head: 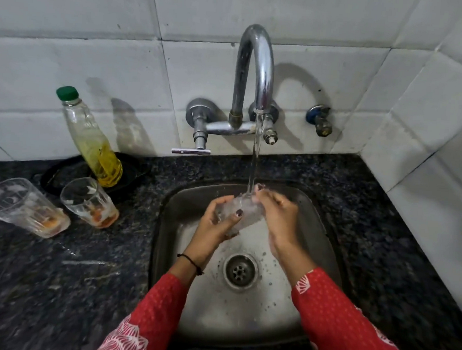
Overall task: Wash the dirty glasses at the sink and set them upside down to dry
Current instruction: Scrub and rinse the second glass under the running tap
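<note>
Over the steel sink (pixel 316 227) I hold a clear glass (pixel 245 210) tilted under the running stream from the curved tap (pixel 255 67). My left hand (pixel 215 220) wraps the glass's lower part, thumb across it. My right hand (pixel 278 219) grips the rim end, fingers at its mouth. Two dirty glasses stand upright on the dark counter at the left: one (pixel 24 205) nearer the left edge, another (pixel 88 201) beside it, both with orange residue at the bottom.
A bottle of yellow liquid with a green cap (pixel 90 137) stands on a black dish (pixel 131 173) behind the glasses. The tap's lever handle (pixel 190 151) juts over the counter. A small valve (pixel 319 121) is on the tiled wall. The drain (pixel 241 271) lies under my wrists.
</note>
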